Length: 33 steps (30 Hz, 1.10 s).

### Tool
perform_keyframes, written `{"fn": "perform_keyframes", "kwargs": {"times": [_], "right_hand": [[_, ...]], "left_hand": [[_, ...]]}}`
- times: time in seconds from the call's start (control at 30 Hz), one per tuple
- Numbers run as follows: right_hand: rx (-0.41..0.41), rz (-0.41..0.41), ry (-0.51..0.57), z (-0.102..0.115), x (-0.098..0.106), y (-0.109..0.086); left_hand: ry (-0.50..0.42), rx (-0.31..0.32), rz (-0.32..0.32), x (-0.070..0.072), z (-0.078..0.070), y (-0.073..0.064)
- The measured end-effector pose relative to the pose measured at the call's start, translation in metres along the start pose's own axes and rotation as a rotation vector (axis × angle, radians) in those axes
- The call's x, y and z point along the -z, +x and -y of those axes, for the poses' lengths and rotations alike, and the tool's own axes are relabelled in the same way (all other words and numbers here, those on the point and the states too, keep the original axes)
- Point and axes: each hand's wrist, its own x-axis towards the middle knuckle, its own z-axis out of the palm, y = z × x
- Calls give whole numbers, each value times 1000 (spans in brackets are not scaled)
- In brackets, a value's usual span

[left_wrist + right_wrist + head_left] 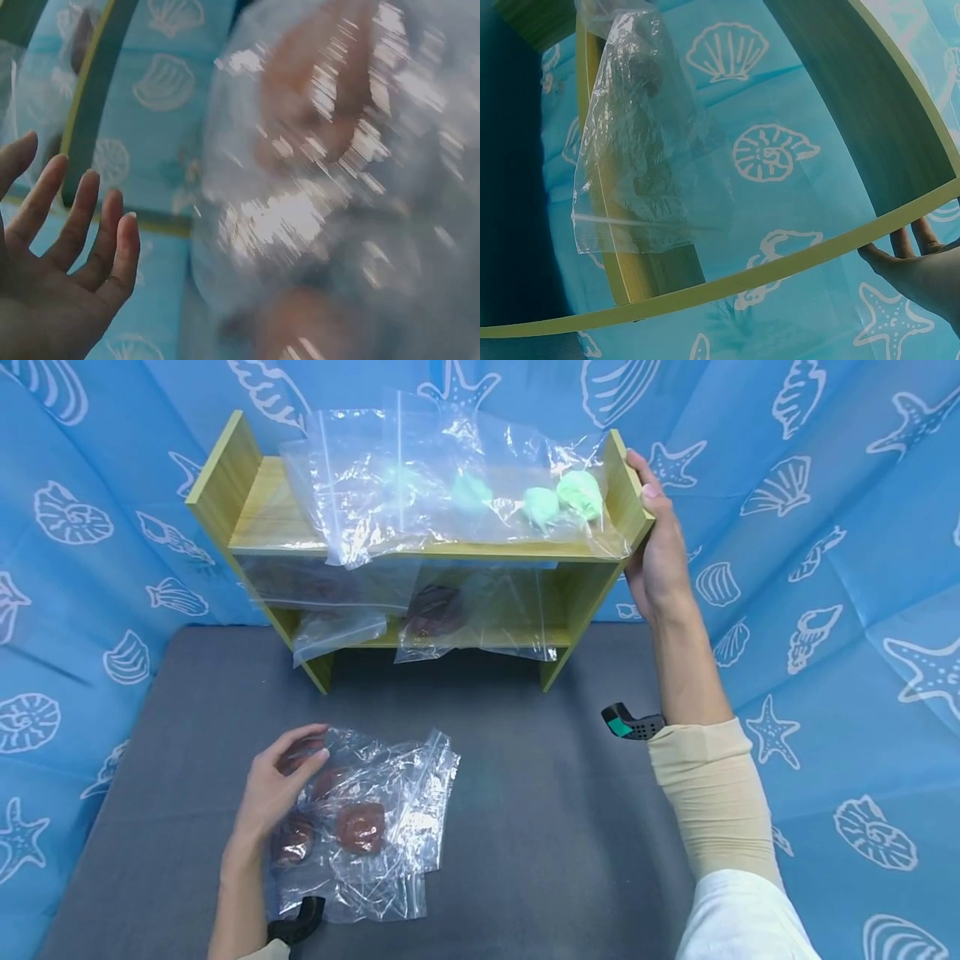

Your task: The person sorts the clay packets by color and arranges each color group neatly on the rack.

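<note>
A small wooden shelf (435, 550) stands at the back of the table, with clear zip bags over both levels. My right hand (660, 547) is against the outside of its right side panel (628, 502), fingers at the panel's edge; in the right wrist view my right hand (922, 262) lies just outside that edge. My left hand (273, 785) hovers at the left side of a pile of clear zip bags (420, 802) on the table, holding nothing. Reddish-brown lumps (362, 827) show through the pile. In the left wrist view my left hand's fingers (79, 217) are spread.
On the top level the bags hold pale green lumps (579, 495). Below them, bags with dark brown contents (435, 610) hang over the lower level's front edge. A blue shell-print curtain (832, 610) surrounds the grey table (525, 827) at the back and sides.
</note>
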Motion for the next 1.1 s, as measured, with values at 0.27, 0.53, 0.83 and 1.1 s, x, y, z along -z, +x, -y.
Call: {"fn": "perform_keyframes", "kwargs": {"times": [0.27,0.53,0.83,1.1], "right_hand": [[0,4,-11,0,-1,-1],[-1,4,2,0,-2,0],[-6,-5,-9,1,0,-1],[-6,1,3,1,-1,-1]], "left_hand": [[7,58,-67,24,39,-39],[94,124,-46,40,63,-66],[118,116,2,41,73,-77],[201,61,122,40,76,-80]]}}
